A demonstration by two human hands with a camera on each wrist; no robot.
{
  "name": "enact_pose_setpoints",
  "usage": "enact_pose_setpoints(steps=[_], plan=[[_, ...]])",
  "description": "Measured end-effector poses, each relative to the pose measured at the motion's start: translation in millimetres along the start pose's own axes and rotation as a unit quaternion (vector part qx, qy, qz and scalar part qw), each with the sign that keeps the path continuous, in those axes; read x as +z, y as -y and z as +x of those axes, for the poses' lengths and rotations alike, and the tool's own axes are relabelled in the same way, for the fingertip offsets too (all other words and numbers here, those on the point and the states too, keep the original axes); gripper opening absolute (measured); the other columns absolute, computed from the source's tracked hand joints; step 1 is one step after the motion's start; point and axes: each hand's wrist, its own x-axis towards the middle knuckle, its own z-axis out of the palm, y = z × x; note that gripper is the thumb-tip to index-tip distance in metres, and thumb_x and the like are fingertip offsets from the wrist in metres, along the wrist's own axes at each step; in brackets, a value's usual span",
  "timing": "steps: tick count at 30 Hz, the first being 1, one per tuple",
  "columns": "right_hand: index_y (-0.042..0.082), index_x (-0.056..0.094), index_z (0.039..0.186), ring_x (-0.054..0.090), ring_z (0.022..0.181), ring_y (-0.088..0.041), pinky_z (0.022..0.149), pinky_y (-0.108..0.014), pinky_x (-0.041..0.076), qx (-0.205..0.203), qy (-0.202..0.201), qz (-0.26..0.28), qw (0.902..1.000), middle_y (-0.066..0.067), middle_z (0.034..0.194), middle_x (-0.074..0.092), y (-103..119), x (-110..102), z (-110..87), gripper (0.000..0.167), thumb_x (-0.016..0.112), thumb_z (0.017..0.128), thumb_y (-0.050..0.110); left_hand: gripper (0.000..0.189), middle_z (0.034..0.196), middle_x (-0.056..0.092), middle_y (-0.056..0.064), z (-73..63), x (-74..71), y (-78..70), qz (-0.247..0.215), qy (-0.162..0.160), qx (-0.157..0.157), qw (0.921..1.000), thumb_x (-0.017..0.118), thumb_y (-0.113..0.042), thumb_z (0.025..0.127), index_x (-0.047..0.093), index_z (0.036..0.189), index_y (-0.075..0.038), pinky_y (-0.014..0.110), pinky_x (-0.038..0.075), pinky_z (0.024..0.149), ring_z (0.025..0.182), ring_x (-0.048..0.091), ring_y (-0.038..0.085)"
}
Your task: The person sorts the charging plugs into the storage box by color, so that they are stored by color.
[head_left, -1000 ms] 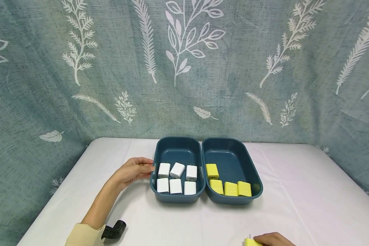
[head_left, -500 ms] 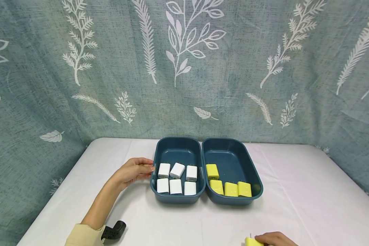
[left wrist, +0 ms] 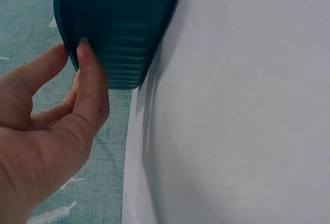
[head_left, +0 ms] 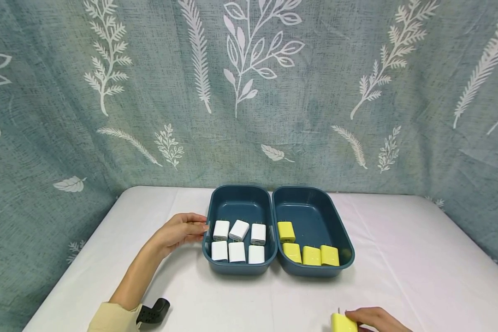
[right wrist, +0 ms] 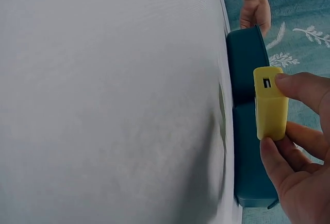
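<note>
Beside the left dark-blue bin (head_left: 240,269), my left hand (head_left: 178,234) holds its left wall by the rim, with thumb and fingers in the left wrist view meeting at the rim (left wrist: 61,18). At the front edge of the head view, my right hand (head_left: 375,318) pinches a yellow USB wall charger (head_left: 343,323). In the right wrist view the charger (right wrist: 271,105) stands between thumb and fingertips, its USB port showing. Several white wall chargers (head_left: 237,252) lie in the left bin. Several yellow chargers (head_left: 311,255) lie in the right dark-blue bin (head_left: 315,270).
Both bins stand side by side on a white-covered table (head_left: 232,299), near its back edge. A green-blue leaf-patterned curtain (head_left: 249,152) hangs behind and at the sides. A black wrist device (head_left: 154,311) sits at the left sleeve cuff (head_left: 114,318).
My right hand has risen slightly into the head view with the yellow charger, so more of it shows. The left hand, bins and their contents stay where they were.
</note>
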Motion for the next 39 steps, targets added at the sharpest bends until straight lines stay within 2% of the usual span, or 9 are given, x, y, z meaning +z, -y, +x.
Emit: enact_pose_setpoints(steps=[2,5,10,14,19,21,26,29,39], plan=[[0.002,0.067,0.121,0.051,0.095,0.003,0.075,-0.015,0.051,-0.027,-0.01,0.006,0.9996,0.002,0.114,0.062,-0.2,-1.9,-0.7,0.049,0.08,0.084,0.032,0.038,0.102,0.065,0.014,-0.2,0.2,0.1,0.0,0.0,-0.001,1.0,0.061,-0.001,0.094,0.048,0.123,0.019,0.027,0.056,0.08,0.084,0.065,0.015],[0.002,0.068,0.119,0.054,0.096,0.003,0.074,-0.014,0.052,-0.057,-0.061,0.011,0.9965,0.005,0.113,0.062,3.4,-0.7,-2.5,0.05,0.084,0.08,0.028,0.038,0.101,0.065,0.013,-0.4,0.3,0.1,0.0,-0.002,-0.002,1.0,0.061,-0.001,0.094,0.048,0.124,0.019,0.027,0.056,0.08,0.084,0.065,0.015],[0.003,0.068,0.117,0.059,0.092,-0.002,0.072,-0.022,0.057,-0.032,-0.143,0.054,0.9877,-0.003,0.111,0.063,17.3,2.5,-4.5,0.055,0.091,0.07,0.021,0.039,0.102,0.064,0.013,0.0,0.1,0.5,-0.001,-0.005,-0.005,1.0,0.061,-0.002,0.094,0.048,0.124,0.018,0.027,0.056,0.081,0.085,0.065,0.015],[-0.002,0.065,0.121,0.06,0.094,-0.003,0.072,-0.031,0.059,-0.051,-0.141,0.101,0.9836,-0.009,0.114,0.061,19.4,-4.3,-3.3,0.058,0.09,0.071,0.013,0.039,0.103,0.064,0.014,0.2,-0.3,0.6,-0.002,-0.003,-0.005,1.0,0.062,-0.002,0.094,0.048,0.124,0.018,0.027,0.056,0.081,0.085,0.065,0.014],[-0.004,0.062,0.124,0.059,0.1,-0.002,0.073,-0.028,0.059,-0.106,-0.137,0.138,0.9751,0.0,0.117,0.06,20.9,-14.6,-0.7,0.06,0.088,0.07,0.002,0.039,0.102,0.064,0.013,0.4,-0.7,0.7,-0.003,-0.002,-0.006,1.0,0.061,-0.002,0.094,0.048,0.124,0.018,0.027,0.056,0.081,0.085,0.065,0.014],[0.0,0.064,0.122,0.06,0.099,-0.003,0.074,-0.026,0.058,-0.09,-0.157,0.138,0.9737,0.003,0.115,0.06,27.4,-16.8,0.0,0.059,0.089,0.069,0.003,0.039,0.102,0.064,0.013,0.6,-0.8,0.8,-0.003,-0.002,-0.007,1.0,0.061,-0.002,0.094,0.048,0.124,0.018,0.028,0.056,0.081,0.085,0.065,0.014],[0.008,0.068,0.119,0.062,0.093,-0.007,0.073,-0.025,0.059,-0.004,-0.201,0.122,0.9718,0.002,0.109,0.063,47.2,-25.9,3.8,0.055,0.09,0.068,0.01,0.04,0.102,0.065,0.012,1.6,-1.7,1.0,-0.002,-0.003,-0.009,1.0,0.062,-0.003,0.094,0.048,0.125,0.018,0.03,0.056,0.084,0.085,0.065,0.014],[0.01,0.068,0.12,0.062,0.094,-0.008,0.074,-0.025,0.058,0.007,-0.206,0.112,0.9722,0.001,0.11,0.063,53.1,-37.5,7.6,0.055,0.09,0.07,0.012,0.039,0.102,0.065,0.012,2.6,-2.7,1.3,-0.001,0.0,-0.007,1.0,0.062,-0.003,0.094,0.048,0.124,0.018,0.03,0.056,0.084,0.085,0.065,0.014],[0.009,0.065,0.124,0.059,0.105,-0.007,0.086,-0.023,0.053,-0.082,-0.205,0.124,0.9673,-0.003,0.119,0.062,55.3,-70.5,20.4,0.054,0.083,0.075,-0.003,0.04,0.103,0.066,0.014,5.2,-5.4,1.0,0.002,0.005,-0.007,1.0,0.062,-0.003,0.094,0.049,0.125,0.019,0.03,0.056,0.083,0.086,0.065,0.015]])
